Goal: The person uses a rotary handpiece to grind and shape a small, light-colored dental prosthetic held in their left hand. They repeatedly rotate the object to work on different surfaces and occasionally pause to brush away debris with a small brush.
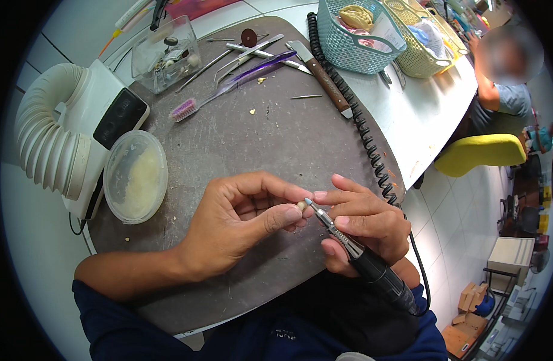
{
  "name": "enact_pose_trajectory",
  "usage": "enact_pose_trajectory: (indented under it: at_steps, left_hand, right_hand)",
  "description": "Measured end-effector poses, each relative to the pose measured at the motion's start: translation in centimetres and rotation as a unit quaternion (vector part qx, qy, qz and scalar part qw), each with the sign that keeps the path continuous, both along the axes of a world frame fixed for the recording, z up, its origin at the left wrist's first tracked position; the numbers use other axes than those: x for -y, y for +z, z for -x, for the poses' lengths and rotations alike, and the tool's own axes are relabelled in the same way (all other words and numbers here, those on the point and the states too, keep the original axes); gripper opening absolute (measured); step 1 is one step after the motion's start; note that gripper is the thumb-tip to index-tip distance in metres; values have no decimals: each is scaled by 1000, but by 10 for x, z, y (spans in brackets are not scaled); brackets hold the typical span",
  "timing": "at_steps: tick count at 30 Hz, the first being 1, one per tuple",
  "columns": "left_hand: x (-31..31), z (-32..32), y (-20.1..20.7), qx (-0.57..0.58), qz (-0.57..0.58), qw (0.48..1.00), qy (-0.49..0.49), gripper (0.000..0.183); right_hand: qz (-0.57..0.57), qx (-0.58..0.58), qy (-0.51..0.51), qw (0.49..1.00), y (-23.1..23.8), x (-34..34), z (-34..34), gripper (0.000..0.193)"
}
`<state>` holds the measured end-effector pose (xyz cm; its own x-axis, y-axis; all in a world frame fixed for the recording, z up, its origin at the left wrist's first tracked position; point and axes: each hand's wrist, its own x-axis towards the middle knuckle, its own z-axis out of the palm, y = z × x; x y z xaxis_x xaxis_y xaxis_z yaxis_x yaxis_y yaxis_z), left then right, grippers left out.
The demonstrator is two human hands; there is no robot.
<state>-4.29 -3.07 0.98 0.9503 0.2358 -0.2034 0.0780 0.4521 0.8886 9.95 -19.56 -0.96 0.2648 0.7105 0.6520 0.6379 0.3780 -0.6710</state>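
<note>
Between the thumb and fingers of my left hand [240, 216] is a small cream tooth-like piece [301, 206], mostly covered by the fingertips. My right hand [369, 225] grips a rotary handpiece [347, 242] with a silver front and a black body. Its pale blue bit [308, 201] meets or nearly meets the cream piece; contact is too small to confirm. Both hands are close together over the grey work mat [228, 144], fingertips almost touching.
A tub of pale powder [145, 180] stands beside a white hose unit [77, 138] at left. Farther back lie a purple toothbrush [228, 87], tweezers [246, 60] and a brown-handled knife [324, 81]. A coiled black cord [363, 120] runs down the right. Baskets [357, 39] stand behind; another person [499, 96] sits right.
</note>
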Motion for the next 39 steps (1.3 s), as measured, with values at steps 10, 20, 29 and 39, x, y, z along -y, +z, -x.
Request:
enact_pose_trajectory:
  at_steps: [10,20,29,39]
  left_hand:
    - [0,0,2,-5,-9,1000,2,18]
    - [-2,0,4,-16,-6,1000,-9,18]
    - [-1,0,1,-7,1,1000,-4,18]
    - [-1,0,1,-6,-3,1000,0,17]
  right_hand:
    - [5,10,5,1000,2,0,0,34]
    - [10,14,7,1000,4,1,0,36]
    - [3,20,-4,1000,4,1,0,36]
    - [33,42,6,999,1,3,-1,42]
